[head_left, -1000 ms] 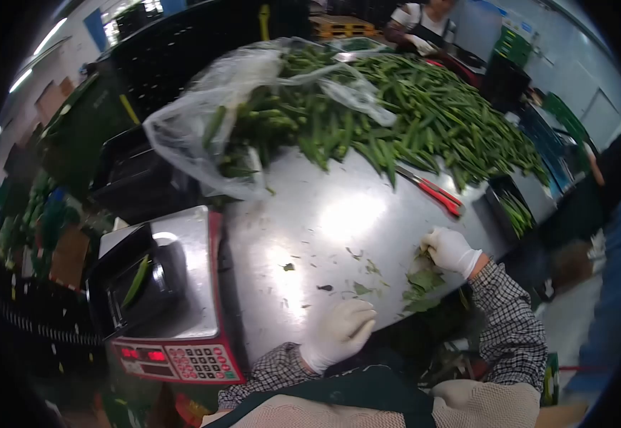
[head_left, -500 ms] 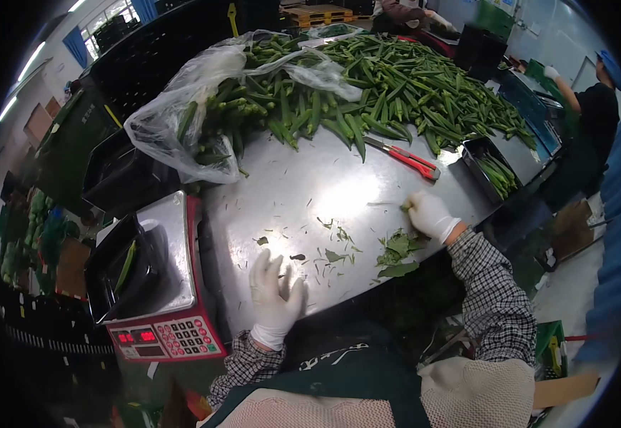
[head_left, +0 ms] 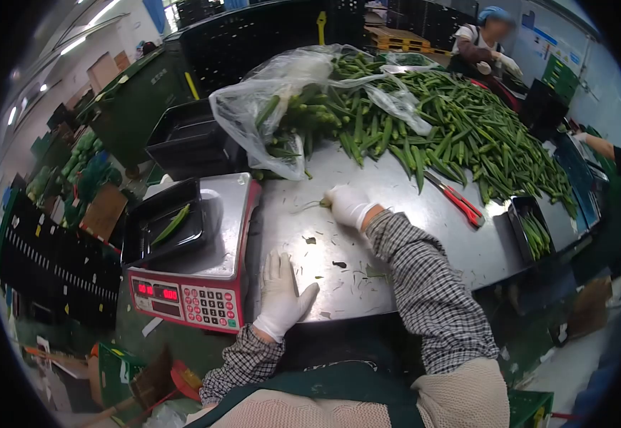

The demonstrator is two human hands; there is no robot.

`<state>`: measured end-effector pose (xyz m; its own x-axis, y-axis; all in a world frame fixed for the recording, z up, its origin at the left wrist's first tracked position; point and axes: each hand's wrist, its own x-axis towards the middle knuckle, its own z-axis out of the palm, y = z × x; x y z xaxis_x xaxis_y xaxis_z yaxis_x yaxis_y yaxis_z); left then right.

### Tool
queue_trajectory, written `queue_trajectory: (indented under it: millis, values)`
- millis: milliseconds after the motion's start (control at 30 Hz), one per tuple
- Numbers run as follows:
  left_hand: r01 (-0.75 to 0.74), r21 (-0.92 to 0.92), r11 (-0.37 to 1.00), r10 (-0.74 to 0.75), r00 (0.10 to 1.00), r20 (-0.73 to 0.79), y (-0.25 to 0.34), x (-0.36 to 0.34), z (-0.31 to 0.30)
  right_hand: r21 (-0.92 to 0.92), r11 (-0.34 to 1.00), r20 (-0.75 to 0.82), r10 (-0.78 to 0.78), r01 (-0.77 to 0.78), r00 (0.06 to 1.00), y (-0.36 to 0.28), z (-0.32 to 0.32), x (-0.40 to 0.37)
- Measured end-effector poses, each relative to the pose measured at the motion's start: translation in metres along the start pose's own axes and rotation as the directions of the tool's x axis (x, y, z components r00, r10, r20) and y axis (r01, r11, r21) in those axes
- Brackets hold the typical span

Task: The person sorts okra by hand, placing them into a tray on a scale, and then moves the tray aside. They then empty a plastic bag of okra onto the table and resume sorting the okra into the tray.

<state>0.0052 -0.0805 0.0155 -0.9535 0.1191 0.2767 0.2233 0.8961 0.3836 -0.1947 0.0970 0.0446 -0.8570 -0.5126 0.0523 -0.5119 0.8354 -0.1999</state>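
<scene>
My right hand (head_left: 350,205), in a white glove, is closed round a small greenish piece with a thin stem sticking out to the left; most of it is hidden. My left hand (head_left: 283,296), also gloved, lies palm down at the table's front edge, fingers spread, holding nothing. Leaf scraps (head_left: 339,265) lie between and below the hands. A large heap of okra (head_left: 460,132) covers the back of the metal table (head_left: 282,214), partly under a clear plastic bag (head_left: 243,107). A red cutter (head_left: 460,203) lies before the heap.
At the left, a red scale (head_left: 210,303) bears a black tray (head_left: 133,232) with one okra pod (head_left: 171,225). Empty black trays (head_left: 189,132) stand behind it. Another black tray (head_left: 517,221) at the right holds okra. Co-workers (head_left: 492,43) are at the back right.
My right hand has moved left across the table with the small piece, and its forearm now covers part of the scraps. The view has turned left. My left hand remains spread near the front edge.
</scene>
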Motion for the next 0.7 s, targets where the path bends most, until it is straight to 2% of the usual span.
queue_trajectory:
  millis: [100,167,233,267,300,367,433,500,567,633,667,700]
  values:
    - [0.08,0.026,0.996,-0.082,0.992,0.097,0.008,0.009,0.001,-0.004,0.976,0.012,-0.219,0.219,0.976,-0.03,0.017,-0.011]
    - [0.001,-0.018,1.0,0.0,0.996,0.087,0.017,0.017,0.016,0.021,0.938,-0.009,-0.345,0.346,0.938,-0.035,0.013,-0.041]
    - [-0.092,-0.091,0.992,0.1,0.99,0.095,0.042,0.029,0.028,0.048,0.933,-0.021,-0.357,0.358,0.934,-0.021,0.003,-0.08]
    - [-0.209,0.0,0.978,0.209,0.977,-0.033,0.059,0.029,0.041,0.061,0.93,-0.028,-0.362,0.363,0.932,-0.011,-0.002,-0.102]
    - [-0.184,-0.229,0.956,0.222,0.963,0.154,0.081,0.033,0.031,0.038,0.949,0.01,-0.314,0.314,0.949,0.0,-0.006,-0.127]
    - [-0.235,-0.363,0.902,0.342,0.902,0.264,0.123,0.025,0.038,0.008,0.974,0.024,-0.226,0.225,0.974,0.029,-0.015,-0.187]
    - [-0.409,-0.378,0.83,0.501,0.845,0.186,0.161,0.002,0.059,-0.029,0.992,0.0,-0.121,0.121,0.993,0.045,-0.029,-0.256]
    - [-0.543,-0.503,0.672,0.684,0.716,0.142,0.19,-0.012,0.072,-0.062,0.997,0.081,0.054,-0.049,0.995,0.054,-0.041,-0.32]
    - [-0.539,-0.686,0.488,0.799,0.592,0.103,0.204,-0.024,0.079,0.002,0.982,0.081,0.189,-0.19,0.979,0.063,-0.048,-0.373]
    - [-0.559,-0.711,0.426,0.833,0.549,0.067,0.204,-0.023,0.067,0.039,0.939,-0.043,0.342,-0.341,0.939,0.065,-0.063,-0.397]
    - [-0.549,-0.702,0.455,0.811,0.58,0.072,0.2,-0.018,0.062,0.082,0.925,-0.093,0.378,-0.371,0.921,0.065,-0.071,-0.394]
    - [-0.538,-0.687,0.489,0.786,0.614,0.079,0.193,-0.01,0.057,0.171,0.925,-0.155,0.365,-0.339,0.918,0.068,-0.075,-0.384]
